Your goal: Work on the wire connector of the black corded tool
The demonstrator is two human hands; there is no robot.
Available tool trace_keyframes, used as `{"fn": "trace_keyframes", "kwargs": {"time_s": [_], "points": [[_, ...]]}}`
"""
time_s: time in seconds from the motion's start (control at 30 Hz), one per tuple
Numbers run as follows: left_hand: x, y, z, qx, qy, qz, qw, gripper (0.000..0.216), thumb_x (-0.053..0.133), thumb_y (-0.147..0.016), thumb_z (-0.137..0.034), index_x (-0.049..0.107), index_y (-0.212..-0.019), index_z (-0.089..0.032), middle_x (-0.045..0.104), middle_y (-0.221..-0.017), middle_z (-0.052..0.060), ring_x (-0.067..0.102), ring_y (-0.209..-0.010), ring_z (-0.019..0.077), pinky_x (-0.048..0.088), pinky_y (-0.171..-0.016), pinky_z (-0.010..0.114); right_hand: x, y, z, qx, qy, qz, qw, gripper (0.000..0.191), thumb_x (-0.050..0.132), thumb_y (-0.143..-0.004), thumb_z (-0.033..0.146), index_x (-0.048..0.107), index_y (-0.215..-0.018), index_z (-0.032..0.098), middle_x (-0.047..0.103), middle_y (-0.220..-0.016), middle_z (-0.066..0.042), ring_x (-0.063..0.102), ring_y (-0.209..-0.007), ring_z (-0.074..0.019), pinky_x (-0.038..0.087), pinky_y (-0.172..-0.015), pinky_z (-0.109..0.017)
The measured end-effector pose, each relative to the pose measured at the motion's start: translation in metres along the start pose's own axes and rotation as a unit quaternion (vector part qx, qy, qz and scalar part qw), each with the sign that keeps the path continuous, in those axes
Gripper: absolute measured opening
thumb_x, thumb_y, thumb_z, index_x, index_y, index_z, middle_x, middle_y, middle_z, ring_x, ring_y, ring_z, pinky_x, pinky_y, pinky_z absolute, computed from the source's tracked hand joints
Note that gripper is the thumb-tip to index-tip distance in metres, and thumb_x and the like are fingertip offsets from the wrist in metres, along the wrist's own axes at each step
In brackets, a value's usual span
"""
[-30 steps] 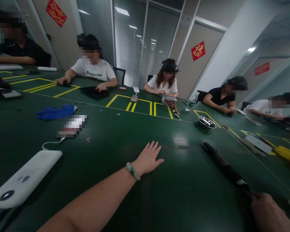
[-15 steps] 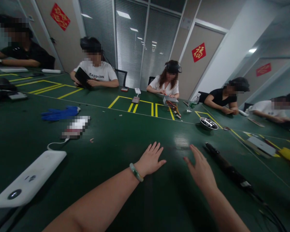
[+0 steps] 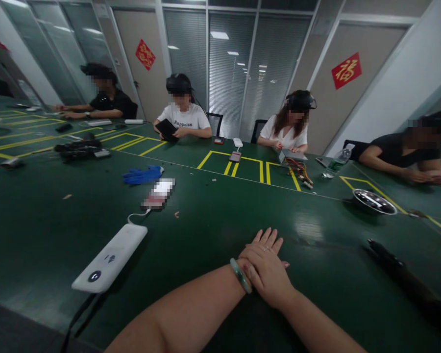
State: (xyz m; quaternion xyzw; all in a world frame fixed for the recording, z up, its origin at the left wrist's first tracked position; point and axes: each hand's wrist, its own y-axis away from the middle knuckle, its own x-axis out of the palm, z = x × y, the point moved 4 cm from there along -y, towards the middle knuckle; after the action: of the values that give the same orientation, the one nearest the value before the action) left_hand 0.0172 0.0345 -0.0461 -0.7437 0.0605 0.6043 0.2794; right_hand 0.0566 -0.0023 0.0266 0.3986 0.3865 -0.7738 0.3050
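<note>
My left hand (image 3: 271,239) lies palm down on the green table, its fingers stretched out. It holds nothing. A jade-green bangle (image 3: 240,275) is around my left wrist. My right hand (image 3: 271,277) lies across the back of my left hand, its fingers folded over it beside the bangle. A ring shows on one right finger. Part of my left hand is hidden beneath the right one. To the right lies a dark, pen-shaped power tool (image 3: 400,274), its rear end blurred.
At left are a white power bank (image 3: 112,257), a phone (image 3: 159,192) cabled to it, and a blue glove (image 3: 143,174). Toward the right stand a metal bowl (image 3: 375,202) and a tilted water bottle (image 3: 338,162). Several people in headgear sit across the table (image 3: 206,264).
My right hand has moved left from the bare tabletop onto the back of my left hand. The view has swung left, so the table's things appear farther right.
</note>
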Motion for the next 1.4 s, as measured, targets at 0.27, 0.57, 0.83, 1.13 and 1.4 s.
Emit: {"fn": "trace_keyframes", "kwargs": {"time_s": [0.27,0.57,0.83,1.13,1.4], "points": [[-0.013,0.000,-0.004,0.004,-0.008,0.043,0.999,0.066,0.032,-0.097,-0.049,0.022,-0.153,-0.015,0.008,-0.161,0.010,0.005,-0.148,0.0274,0.010,-0.120,0.046,-0.007,0.013,-0.030,0.001,-0.017,0.064,0.998,0.039,0.042,-0.100,0.040,0.054,-0.133,0.025,0.051,-0.137,-0.006,0.042,-0.129,-0.0252,0.032,-0.110,-0.045],[-0.044,-0.008,-0.004,-0.022,0.126,0.088,0.988,0.071,0.025,-0.095,-0.063,0.027,-0.152,-0.019,0.020,-0.160,0.008,0.012,-0.148,0.0273,0.015,-0.119,0.047,-0.105,0.147,-0.166,0.303,0.277,-0.137,0.902,0.048,0.037,-0.096,0.048,0.061,-0.124,0.018,0.038,-0.148,-0.010,0.026,-0.140,-0.0292,0.026,-0.112,-0.049],[-0.029,-0.012,-0.001,-0.021,0.132,0.073,0.988,0.067,0.031,-0.096,-0.061,0.032,-0.150,-0.021,0.023,-0.158,0.009,0.015,-0.147,0.0279,0.014,-0.119,0.050,-0.176,0.315,-0.197,0.639,0.345,-0.206,0.656,0.075,0.050,-0.082,0.069,0.049,-0.138,0.018,0.049,-0.132,-0.021,0.042,-0.120,-0.0431,0.033,-0.095,-0.062],[-0.037,-0.013,-0.003,-0.020,0.121,0.083,0.989,0.066,0.031,-0.096,-0.060,0.035,-0.149,-0.020,0.025,-0.157,0.010,0.018,-0.146,0.0287,0.019,-0.117,0.052,-0.195,0.311,-0.204,0.633,0.316,-0.246,0.663,0.045,0.060,-0.083,0.055,0.066,-0.116,0.026,0.059,-0.117,-0.012,0.045,-0.108,-0.0368,0.037,-0.085,-0.052],[-0.049,-0.019,-0.006,-0.040,0.156,0.049,0.986,0.064,0.027,-0.098,-0.057,0.028,-0.151,-0.021,0.025,-0.157,0.010,0.019,-0.146,0.0287,0.023,-0.116,0.054,-0.162,0.217,-0.160,0.458,0.318,-0.196,0.807,0.034,0.062,-0.088,0.043,0.065,-0.117,0.026,0.061,-0.113,-0.008,0.046,-0.105,-0.0308,0.032,-0.089,-0.047]]}}
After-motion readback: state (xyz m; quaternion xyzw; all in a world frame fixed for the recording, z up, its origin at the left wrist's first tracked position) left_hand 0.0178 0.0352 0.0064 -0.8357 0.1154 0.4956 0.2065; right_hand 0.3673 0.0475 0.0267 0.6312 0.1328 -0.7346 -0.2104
